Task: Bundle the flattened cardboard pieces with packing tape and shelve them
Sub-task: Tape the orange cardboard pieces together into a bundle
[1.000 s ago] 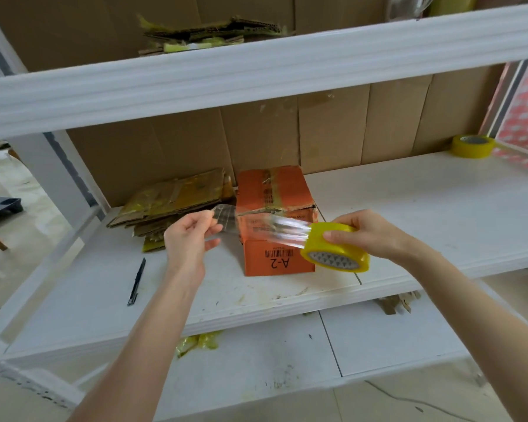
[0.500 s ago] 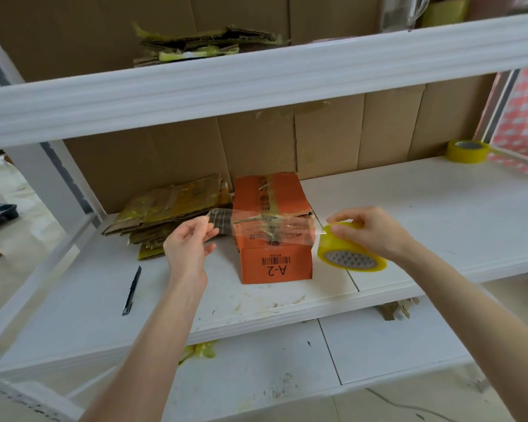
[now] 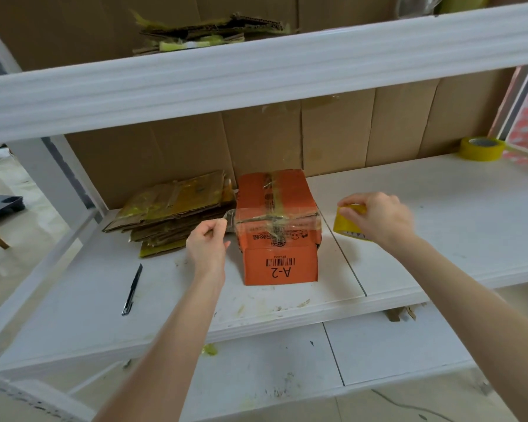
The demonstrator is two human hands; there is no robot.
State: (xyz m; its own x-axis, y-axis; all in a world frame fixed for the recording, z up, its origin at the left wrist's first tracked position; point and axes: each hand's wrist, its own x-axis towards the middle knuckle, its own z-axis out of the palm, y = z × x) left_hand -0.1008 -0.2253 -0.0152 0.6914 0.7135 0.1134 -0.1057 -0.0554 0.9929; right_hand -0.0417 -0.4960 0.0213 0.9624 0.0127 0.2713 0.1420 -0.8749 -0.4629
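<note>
1. Roughly in the middle of the white middle shelf [image 3: 439,226] lies the orange cardboard bundle [image 3: 279,266]. Its front face shows a barcode and the mark "A-2", printed upside down from this view.
2. A band of clear packing tape [image 3: 275,222] runs across the top front part of the bundle, from its left side to its right side. Old tape and creases are visible under it.
3. The left hand [image 3: 206,245] is just beside the left edge of the bundle. Its thumb and fingers pinch the free end of the tape, which is lifted a little off the cardboard.
4. The right hand [image 3: 375,220] is to the right of the bundle, with its fingers curled over a yellow tape roll [image 3: 346,225] that it holds from above. The roll is a little blurred, so I cannot tell if it touches the shelf.
5. To the left of the bundle, and touching its rear left corner, lies a stack of flattened cardboard pieces [image 3: 171,208], brown with yellowish tape on them.
6. In front of that stack a slim black tool [image 3: 132,289] lies on the shelf, apart from both hands.
7. Far to the right, at the back of the same shelf, sits a second yellow tape roll [image 3: 482,148].
8. On the upper shelf [image 3: 256,71] rests another taped cardboard bundle [image 3: 211,32].
9. Brown cardboard panels [image 3: 333,132] cover the back of the rack.
</note>
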